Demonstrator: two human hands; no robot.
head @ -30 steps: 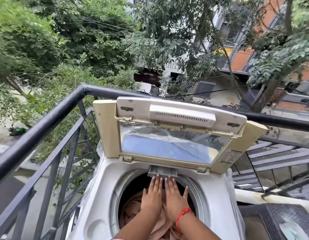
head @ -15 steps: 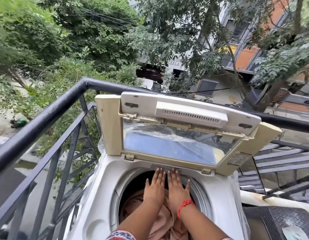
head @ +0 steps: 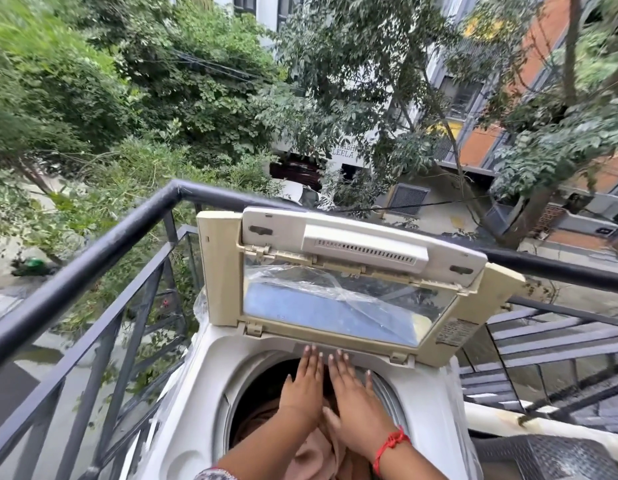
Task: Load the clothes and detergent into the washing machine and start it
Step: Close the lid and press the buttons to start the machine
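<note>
Both hands reached over the washer [head: 203, 410] with fingers straight and flat, holding nothing. The left hand [head: 302, 386] and right hand [head: 352, 400] lay side by side, almost touching, their fingertips [head: 309, 351] against a grey drawer [head: 363, 355] at the back rim of the opening, just under the hinge of the lid [head: 224, 271]. That flat, paired press suited pushing a small tray home into its slot; this was probably the detergent drawer, though I could not tell what it held. The lid stood upright just beyond the hands and leaned back toward the railing [head: 92, 251], which kept the tub free for loading. The clothes [head: 311, 455], a beige-pink heap, sat in the drum right beneath both wrists, so loading seemed done or nearly done. A red thread [head: 390, 445] circled the right wrist. Closing the lid and starting the machine remained.
</note>
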